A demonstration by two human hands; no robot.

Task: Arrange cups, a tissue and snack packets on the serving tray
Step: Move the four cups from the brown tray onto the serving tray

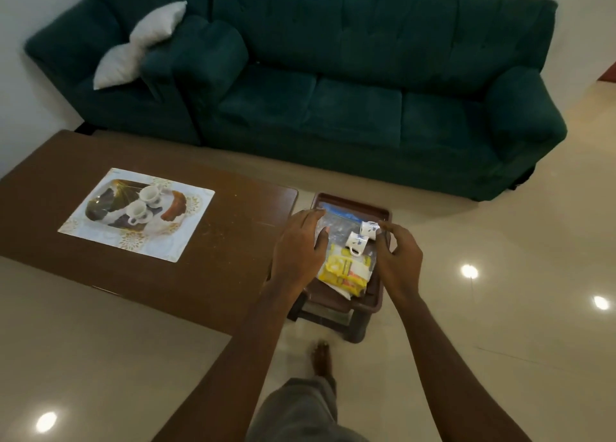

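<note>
A brown serving tray (353,203) sits on a low stool right of the coffee table. In it lies a clear plastic zip bag (330,220) with two white blue-patterned cups (369,228) (357,241) tipped on their sides. Yellow snack packets (345,270) lie at the near end, over a white tissue (343,292). My left hand (296,245) grips the bag's left edge between fingers and thumb. My right hand (396,258) hovers at the tray's right side, fingers curled and apart, index tip beside the farther cup, holding nothing I can see.
The brown coffee table (216,258) carries a printed placemat (136,215) picturing cups and cake. A dark green sofa (333,108) with a white cushion (140,45) stands behind. Glossy tiled floor surrounds the stool, and my bare foot (321,358) is just before it.
</note>
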